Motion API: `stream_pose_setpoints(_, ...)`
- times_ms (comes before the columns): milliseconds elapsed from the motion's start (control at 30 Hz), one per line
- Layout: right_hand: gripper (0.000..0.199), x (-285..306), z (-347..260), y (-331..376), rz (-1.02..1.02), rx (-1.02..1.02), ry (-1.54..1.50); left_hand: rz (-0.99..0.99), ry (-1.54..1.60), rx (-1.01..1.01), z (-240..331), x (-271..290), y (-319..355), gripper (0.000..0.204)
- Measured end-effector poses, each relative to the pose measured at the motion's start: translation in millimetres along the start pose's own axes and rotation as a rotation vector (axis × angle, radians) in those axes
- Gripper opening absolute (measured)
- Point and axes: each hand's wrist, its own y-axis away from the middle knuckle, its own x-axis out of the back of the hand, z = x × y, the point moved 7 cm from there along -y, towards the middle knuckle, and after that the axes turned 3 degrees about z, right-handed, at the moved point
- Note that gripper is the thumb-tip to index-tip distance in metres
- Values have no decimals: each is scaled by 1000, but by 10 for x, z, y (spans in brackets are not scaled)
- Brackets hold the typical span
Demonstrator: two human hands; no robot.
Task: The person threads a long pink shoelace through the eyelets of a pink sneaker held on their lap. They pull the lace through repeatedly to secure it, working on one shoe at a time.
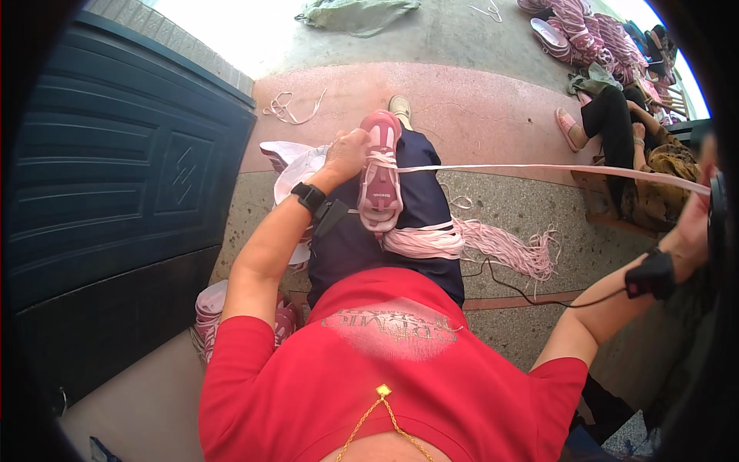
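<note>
Pink lace-up shoe [380,192], flat pale-pink lace [531,166] taut

The shoe is upper-centre, over dark-blue trousers [421,197]; the left hand [349,155] grips its side, the right hand [694,221], far right, grasps the lace. A pale-pink lace bundle [425,242] lies below.

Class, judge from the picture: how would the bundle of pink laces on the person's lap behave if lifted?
The bundle of pink laces would probably sag floppily, since its strands trail limply. It may feel light, being thin strands. Its spread-out ends seem apt to tangle.
</note>
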Motion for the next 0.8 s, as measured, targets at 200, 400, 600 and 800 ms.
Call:
stream_pose_setpoints(200, 22, -1739, 2033, 2430, -659, -883, 383, -87, -41, -75, -204, -108, 226, 19)
stream_pose_setpoints(400, 20, -2529, 2576, 3791, -977, -317, 649, -42, -113, -169, -129, 11, 305, 14)
stream_pose_setpoints(600, 13, -2895, 2628, 4050, -1093, 50, 1055, -23, -59, -115, -180, 25, 373, 14)
stream_pose_setpoints(800, 13, -2904, 2523, 4132, -1653, -32, 775, 117, -389, -230, 188, 185, 364, 7)
